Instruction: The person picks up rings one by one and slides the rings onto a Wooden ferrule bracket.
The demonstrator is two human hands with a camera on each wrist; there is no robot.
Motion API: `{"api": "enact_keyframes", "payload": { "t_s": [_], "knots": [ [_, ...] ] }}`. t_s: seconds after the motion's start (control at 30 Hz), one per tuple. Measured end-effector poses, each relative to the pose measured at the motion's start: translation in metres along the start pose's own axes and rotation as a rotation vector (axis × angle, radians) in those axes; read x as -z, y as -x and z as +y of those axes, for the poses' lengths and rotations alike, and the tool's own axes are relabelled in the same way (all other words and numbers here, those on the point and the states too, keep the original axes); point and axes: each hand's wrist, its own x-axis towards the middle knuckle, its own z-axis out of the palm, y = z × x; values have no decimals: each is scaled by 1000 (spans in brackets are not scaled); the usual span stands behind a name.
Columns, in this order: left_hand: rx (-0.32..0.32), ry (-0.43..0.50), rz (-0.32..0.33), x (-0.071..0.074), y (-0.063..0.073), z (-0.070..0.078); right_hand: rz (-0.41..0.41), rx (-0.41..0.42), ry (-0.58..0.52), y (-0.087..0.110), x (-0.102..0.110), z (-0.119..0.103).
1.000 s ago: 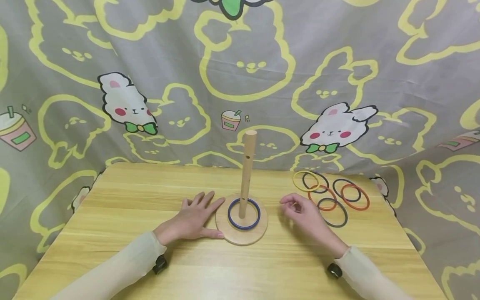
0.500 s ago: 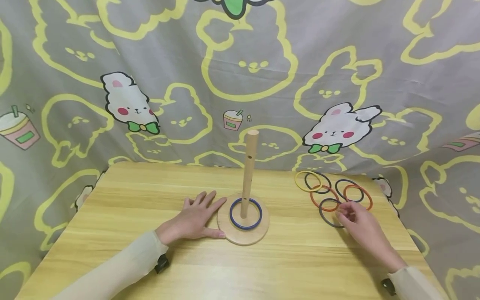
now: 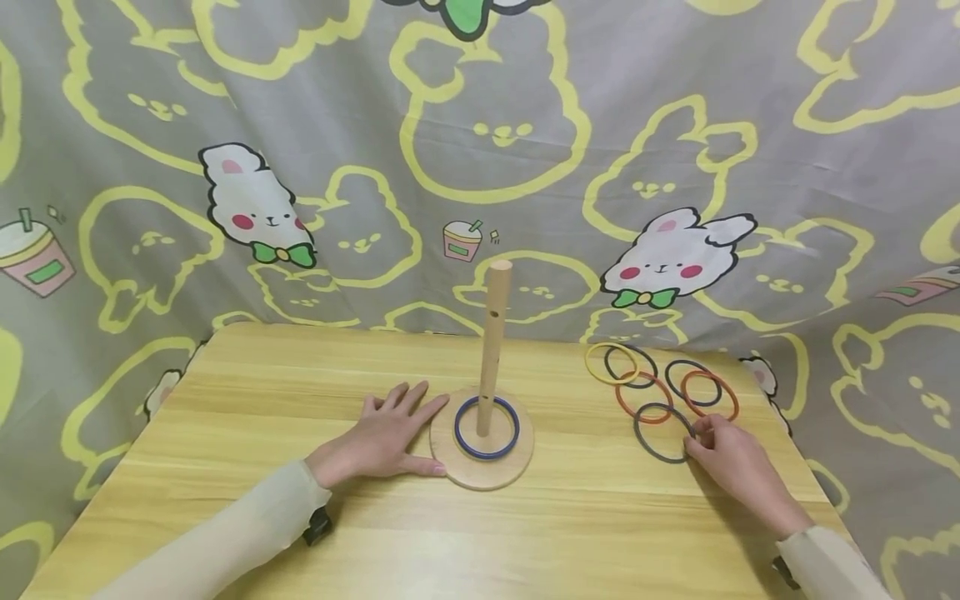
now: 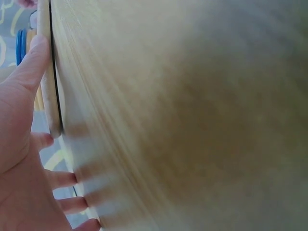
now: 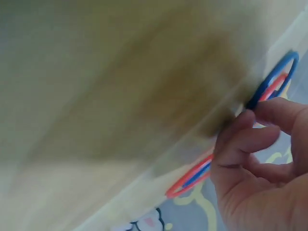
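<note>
My left hand (image 3: 378,437) lies on the table with fingers spread, its thumb and index finger against the edge of a round wooden base (image 3: 480,475). A wooden post (image 3: 493,333) stands upright on that base, and blue rings (image 4: 21,45) lie around its foot. In the right wrist view, my right hand (image 5: 260,163) pinches a blue ring (image 5: 263,86) between thumb and fingertips. From the head view, that ring is tilted, its right edge at the fingertips and its far side overlapping a red ring (image 3: 619,404).
Beyond the pinched ring, a yellow ring (image 3: 587,367) overlaps a dark blue one (image 3: 656,367). To their right, another red ring (image 3: 737,402) crosses another dark blue ring (image 3: 686,362). A patterned grey curtain (image 3: 360,300) hangs behind the wooden table (image 3: 450,550).
My right hand has moved right from beside the base to the nearest blue ring and taken its right edge. That ring has shifted slightly. The left hand stays in place.
</note>
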Motion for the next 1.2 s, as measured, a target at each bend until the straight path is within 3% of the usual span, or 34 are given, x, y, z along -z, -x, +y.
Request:
{"api": "enact_keyframes", "payload": {
  "t_s": [0.23, 0.37, 0.6, 0.83, 1.0, 1.2],
  "knots": [
    [3, 15, 15, -7, 1, -7, -59, -16, -35, 5, 0, -18],
    [8, -13, 15, -12, 0, -11, -35, 66, -87, 20, -6, -40],
    [24, -6, -27, 3, 2, 1, 19, 217, -162, 41, -9, -98],
    [23, -24, -32, 7, 2, 4, 69, 360, -232, 49, -4, -147],
    [23, -29, -34, 7, 1, 4, 51, 373, -380, 47, 8, -179],
    [21, -21, -34, 4, -1, 4, 23, 382, -651, 40, 32, -215]
  ]
}}
